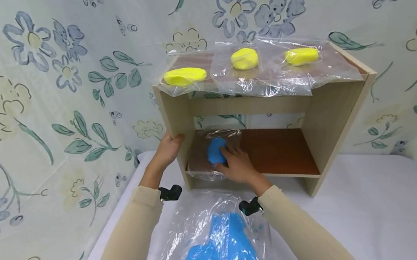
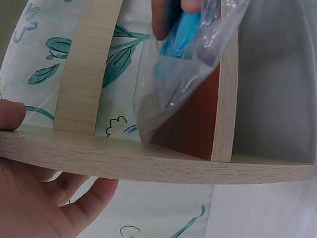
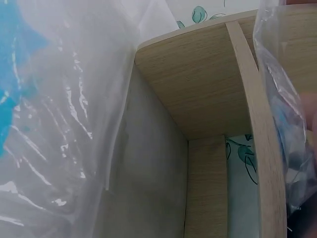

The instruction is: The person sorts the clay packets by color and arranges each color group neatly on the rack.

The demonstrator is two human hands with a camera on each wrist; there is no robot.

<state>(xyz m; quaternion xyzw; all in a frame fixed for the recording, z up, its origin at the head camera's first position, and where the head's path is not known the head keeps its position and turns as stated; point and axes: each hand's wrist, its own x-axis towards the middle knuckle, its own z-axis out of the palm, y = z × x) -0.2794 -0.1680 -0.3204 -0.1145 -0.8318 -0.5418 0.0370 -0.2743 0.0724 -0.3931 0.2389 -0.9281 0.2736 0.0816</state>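
My left hand (image 1: 169,148) grips the left side panel (image 1: 175,125) of a small wooden shelf unit, thumb on the inner face and fingers outside, as the left wrist view shows. Inside, on the red-brown lower shelf board (image 1: 277,148), my right hand (image 1: 238,165) holds a blue lump of modelling clay (image 1: 216,150) between thumb and fingers. Clear plastic (image 1: 207,174) lies around and under that lump and hangs over the board's front edge. In the left wrist view the plastic (image 2: 183,84) covers part of the blue clay (image 2: 181,37).
Three yellow clay pieces, a long one (image 1: 185,77), a round one (image 1: 244,59) and a short roll (image 1: 301,56), lie on clear plastic on the unit's top. In front, a clear bag (image 1: 178,239) holds larger blue clay pieces (image 1: 232,246) on the white tabletop (image 1: 385,213).
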